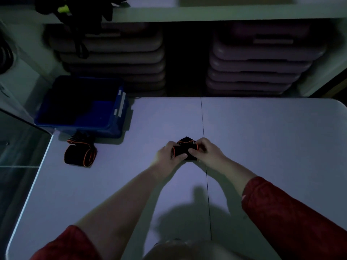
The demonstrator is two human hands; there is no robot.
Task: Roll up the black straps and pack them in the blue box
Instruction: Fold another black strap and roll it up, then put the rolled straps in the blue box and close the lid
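On table (262,147), both hands (169,152) (204,150) grip strap (183,150).

A big pale table (262,147) fills the middle and bottom of the picture, with a thin dark line (203,139) running down its middle. Behind it, at the top, two piles of flat grey boards (116,59) and (262,62) sit under a white shelf (225,14). At the upper left, dark things with a bit of yellow-green (63,9) hang off the shelf.
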